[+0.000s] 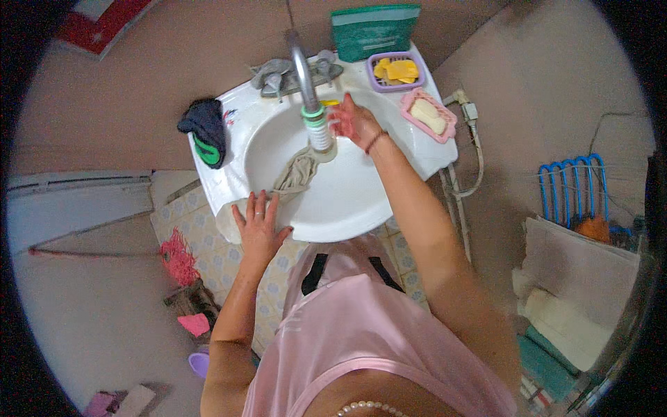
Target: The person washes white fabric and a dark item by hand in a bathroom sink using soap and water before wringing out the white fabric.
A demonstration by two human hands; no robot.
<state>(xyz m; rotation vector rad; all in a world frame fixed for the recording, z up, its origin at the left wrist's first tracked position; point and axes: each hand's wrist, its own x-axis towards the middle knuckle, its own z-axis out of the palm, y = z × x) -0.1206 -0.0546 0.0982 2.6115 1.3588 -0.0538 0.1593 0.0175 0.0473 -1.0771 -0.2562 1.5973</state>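
My left hand lies flat with fingers spread at the front left rim of the white sink. Its fingertips are close to a wet, grey-beige cloth that stretches across the basin under the faucet; whether they press on it is unclear. My right hand is raised beside the faucet's ribbed white and green nozzle, its fingers apart and slightly blurred. Nothing shows in that hand. The chrome faucet hangs over the basin. Partly hidden behind the right hand's fingers is a small yellow thing.
On the sink's left corner lies a dark cloth item with green. At the back right stand a purple soap dish, a pink dish with a white bar, and a green pouch. Pipes run beside the sink.
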